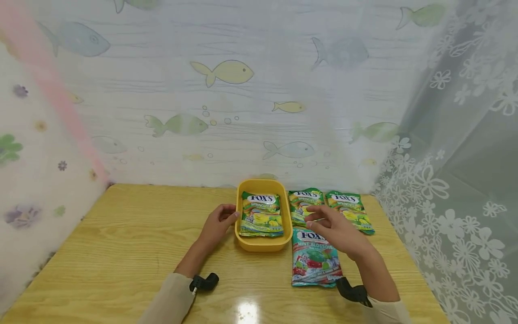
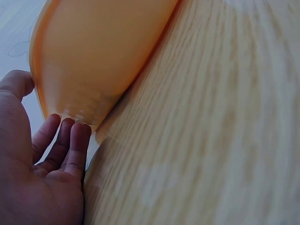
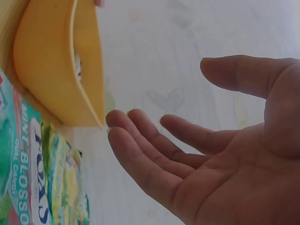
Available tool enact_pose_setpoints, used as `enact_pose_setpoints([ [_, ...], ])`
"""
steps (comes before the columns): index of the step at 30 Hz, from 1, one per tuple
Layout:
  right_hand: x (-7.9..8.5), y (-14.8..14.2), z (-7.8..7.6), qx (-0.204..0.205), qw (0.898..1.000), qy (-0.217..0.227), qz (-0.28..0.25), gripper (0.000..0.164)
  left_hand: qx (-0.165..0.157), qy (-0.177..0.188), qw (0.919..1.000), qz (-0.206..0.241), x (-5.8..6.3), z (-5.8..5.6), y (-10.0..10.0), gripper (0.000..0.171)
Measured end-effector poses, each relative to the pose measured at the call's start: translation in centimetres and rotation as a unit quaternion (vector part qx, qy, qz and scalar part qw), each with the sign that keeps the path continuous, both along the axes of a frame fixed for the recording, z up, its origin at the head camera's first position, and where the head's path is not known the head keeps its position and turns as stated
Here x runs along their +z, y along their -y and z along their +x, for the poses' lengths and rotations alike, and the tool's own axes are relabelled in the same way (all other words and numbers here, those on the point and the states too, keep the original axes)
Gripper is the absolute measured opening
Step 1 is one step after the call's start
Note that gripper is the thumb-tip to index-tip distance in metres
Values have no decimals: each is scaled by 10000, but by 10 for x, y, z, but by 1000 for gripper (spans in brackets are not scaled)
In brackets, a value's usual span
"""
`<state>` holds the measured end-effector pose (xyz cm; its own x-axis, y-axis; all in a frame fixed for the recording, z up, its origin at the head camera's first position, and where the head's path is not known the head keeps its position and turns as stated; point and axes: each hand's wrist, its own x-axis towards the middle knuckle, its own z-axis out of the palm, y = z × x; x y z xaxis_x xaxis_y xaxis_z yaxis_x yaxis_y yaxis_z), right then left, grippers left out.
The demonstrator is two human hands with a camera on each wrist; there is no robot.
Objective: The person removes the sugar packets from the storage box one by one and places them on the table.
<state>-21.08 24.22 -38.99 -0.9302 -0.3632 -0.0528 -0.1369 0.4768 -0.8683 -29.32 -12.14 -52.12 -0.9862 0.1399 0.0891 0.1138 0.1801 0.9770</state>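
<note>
My left hand [image 1: 218, 222] is at the left side of a yellow plastic tub [image 1: 265, 247]. In the left wrist view its thumb meets the tub's rim, and its loosely bent fingertips [image 2: 80, 131] rest at the outer wall. Inside the tub lies a green Fox's Spring Tea candy bag [image 1: 261, 216], with another bag's edge showing beneath. My right hand [image 1: 337, 229] hovers with parted, relaxed fingers and holds nothing. Below it lie a teal Fox's Mint Blossom candy bag [image 1: 313, 265] and a green Spring Tea bag [image 1: 301, 198], each partly hidden by the hand in the head view.
Another green Spring Tea bag [image 1: 352, 211] lies at the right on the wooden table [image 1: 141, 243]. A fish-print curtain [image 1: 243, 112] hangs along the table's back edge. Lace-patterned curtain [image 1: 457, 225] borders the right side.
</note>
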Motion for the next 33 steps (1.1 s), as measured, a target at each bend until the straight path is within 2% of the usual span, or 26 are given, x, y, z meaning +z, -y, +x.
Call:
enact_pose_setpoints([
  [7,-1,13,-6,117,9998,-126,-84,57,29,-85,10000,15,-3,-4,1,43],
  [15,-6,25,-12,183,9993,123,-306,58,46,-70,10000,50,-11,-6,0,40],
  [21,-7,38,-17,43,9994,193,-296,57,24,-94,9999,114,-13,-9,-2,40],
  [28,-7,48,-18,-18,9993,259,-260,55,53,-109,9999,54,-11,-4,-2,42],
  [33,-5,50,-18,75,9998,112,-169,55,61,-115,9999,108,-8,1,-4,40],
])
